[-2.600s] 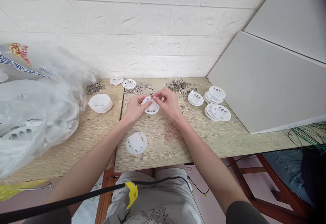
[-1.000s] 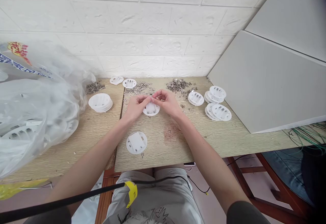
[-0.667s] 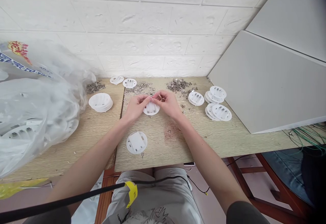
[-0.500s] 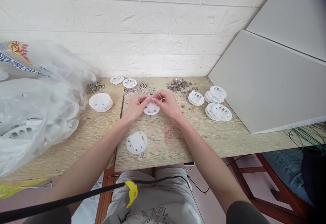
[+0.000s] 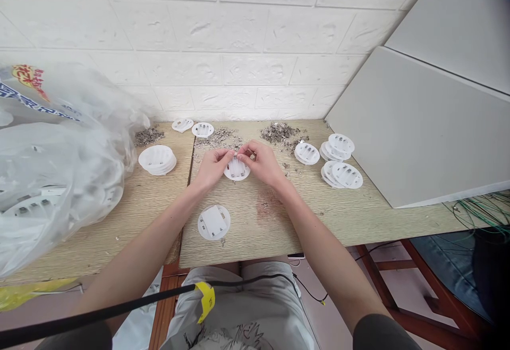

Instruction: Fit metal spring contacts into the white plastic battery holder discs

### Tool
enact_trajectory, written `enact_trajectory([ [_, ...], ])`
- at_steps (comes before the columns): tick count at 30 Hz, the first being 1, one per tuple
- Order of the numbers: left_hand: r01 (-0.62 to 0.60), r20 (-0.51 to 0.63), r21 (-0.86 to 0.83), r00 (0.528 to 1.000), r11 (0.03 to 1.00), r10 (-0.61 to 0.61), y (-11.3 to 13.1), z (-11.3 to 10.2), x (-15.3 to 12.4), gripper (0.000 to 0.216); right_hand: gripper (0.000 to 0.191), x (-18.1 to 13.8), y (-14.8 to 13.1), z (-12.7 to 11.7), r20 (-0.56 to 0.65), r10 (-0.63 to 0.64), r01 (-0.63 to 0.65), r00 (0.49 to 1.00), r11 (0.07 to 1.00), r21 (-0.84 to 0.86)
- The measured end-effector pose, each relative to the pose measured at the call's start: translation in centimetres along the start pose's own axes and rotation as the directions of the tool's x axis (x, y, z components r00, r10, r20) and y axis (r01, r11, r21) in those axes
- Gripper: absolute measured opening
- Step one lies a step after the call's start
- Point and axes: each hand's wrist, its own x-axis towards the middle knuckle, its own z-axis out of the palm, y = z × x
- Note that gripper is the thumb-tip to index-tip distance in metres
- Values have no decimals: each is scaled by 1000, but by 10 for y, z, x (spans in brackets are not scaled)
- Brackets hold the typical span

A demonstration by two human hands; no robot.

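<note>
As left hand (image 5: pixel 213 165) and right hand (image 5: pixel 261 161) pinch a disc (image 5: pixel 236 170), wooden bench (image 5: pixel 358 209) abuts wall (image 5: pixel 239 47).

Bright, even, diffuse light — source not discernible. Shadows soft and faint beneath the left hand (image 5: pixel 212 165) and right hand (image 5: pixel 263 163). Mild sheen on the plastic bag (image 5: pixel 59 153). Wide-angle bowing at edges — top-right corner darkens; small metal bits (image 5: pixel 279 132) unresolved.

We wear dark short sleeves (image 5: pixel 382 334), light grey trousers (image 5: pixel 271 286); left hand (image 5: pixel 213 165) and right hand (image 5: pixel 263 163) bare; black cable (image 5: pixel 119 312) with yellow tag (image 5: pixel 205 299) crosses our lap.
</note>
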Motion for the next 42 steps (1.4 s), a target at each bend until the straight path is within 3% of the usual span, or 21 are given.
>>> enact_trajectory([
  [9, 21, 64, -46, 998, 999, -19, 1, 0, -2, 39, 14, 0, 4, 2, 29, 170, -171, 985, 950, 262],
  [17, -24, 89, -34, 996, 999, 27, 1, 2, -1, 37, 11, 0, 3, 3, 3, 116, -109, 993, 926, 361],
  [25, 39, 33, -75, 999, 996, -36, 6, 2, -2, 23, 13, -1, 0, 2, 26, 103, -106, 994, 946, 305],
  [34, -7, -15, -64, 1000, 998, 6, 4, 3, -3, 18, 13, -2, -1, 3, 21, 83, -86, 996, 956, 279],
  [38, 48, -10, -229, 999, 972, -52, 5, 2, -2, 23, 12, -1, -1, 3, -64, 96, -74, 993, 956, 285],
  [42, 124, 160, -458, 985, 880, -56, 9, 1, -1, 28, 12, 1, 0, 1, -166, 167, -101, 972, 932, 347],
])
